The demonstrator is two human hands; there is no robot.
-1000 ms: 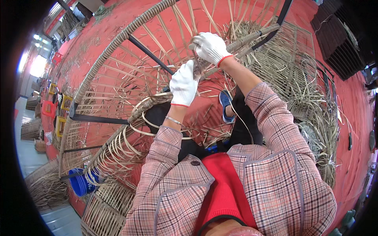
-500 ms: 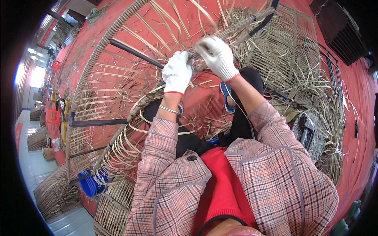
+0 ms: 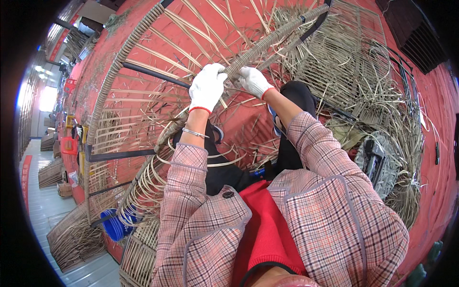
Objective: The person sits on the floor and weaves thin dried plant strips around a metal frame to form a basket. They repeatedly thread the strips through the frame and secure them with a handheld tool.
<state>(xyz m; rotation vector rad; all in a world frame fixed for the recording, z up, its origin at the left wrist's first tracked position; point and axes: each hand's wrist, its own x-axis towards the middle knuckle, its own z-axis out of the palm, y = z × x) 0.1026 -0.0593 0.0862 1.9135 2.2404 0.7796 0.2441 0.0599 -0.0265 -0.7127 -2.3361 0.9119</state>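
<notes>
A large dark metal frame carries a curved rim (image 3: 114, 64) wound with tan strips, and a straight wrapped rail (image 3: 272, 38) runs down toward my hands. My left hand (image 3: 207, 88), in a white knitted glove, is closed around the lower end of that rail. On the rail's right underside is my right hand (image 3: 253, 82), gloved alike, its fingers curled in; what they pinch is hidden. Pale flat strips (image 3: 179, 52) fan out across the frame beyond my hands. A bare dark bar (image 3: 155, 75) of the frame meets my left hand's side.
Loose coils of strip (image 3: 143, 186) hang by my left forearm, near a blue bucket (image 3: 114, 227). A woven panel with a heap of dry strips (image 3: 349, 62) lies at the right. Dark stacked panels (image 3: 413, 36) stand far right. Cut scraps litter the red floor (image 3: 244, 124).
My right hand has come down from above the rail to its right underside, turning inward. My left hand has shifted slightly left. The blurred strip above the rail is no longer seen there.
</notes>
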